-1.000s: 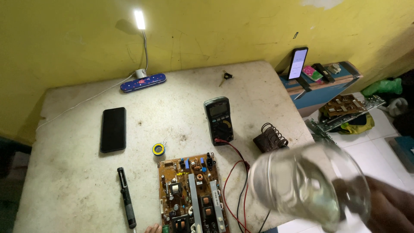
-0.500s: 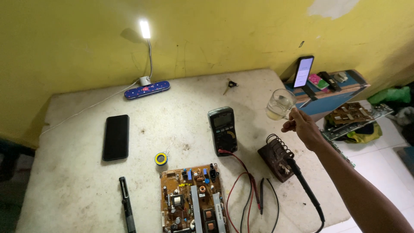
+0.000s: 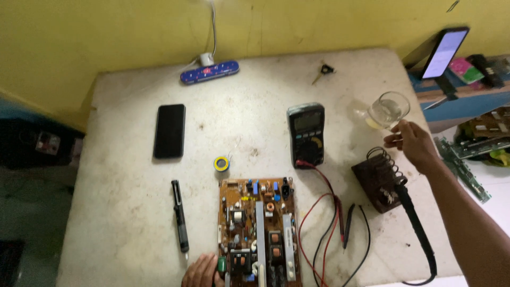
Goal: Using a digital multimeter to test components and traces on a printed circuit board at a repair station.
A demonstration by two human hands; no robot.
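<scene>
My right hand [image 3: 413, 144] reaches to the table's right edge, where its fingertips rest against the lower side of a clear drinking glass [image 3: 388, 110] with a little liquid in it. At the bottom of the view, my left hand [image 3: 202, 271] grips the near left corner of a brown circuit board [image 3: 258, 234] lying flat on the table. Only the left hand's fingers show. A soldering iron stand [image 3: 378, 183] with a black-handled iron [image 3: 417, 231] sits just below my right wrist.
A black multimeter [image 3: 306, 134] lies above the board, its red and black leads [image 3: 324, 223] trailing right of it. A dark phone [image 3: 170, 130], a yellow solder roll [image 3: 221, 163], a black pen-shaped tool [image 3: 179, 212] and a blue power strip [image 3: 209, 72] lie on the worn white table [image 3: 122, 175]. A phone on a stand [image 3: 443, 53] is off the right edge.
The glass went from close to the camera out to the table's right edge with my right hand. The view has tilted down, and my left hand now shows at the board.
</scene>
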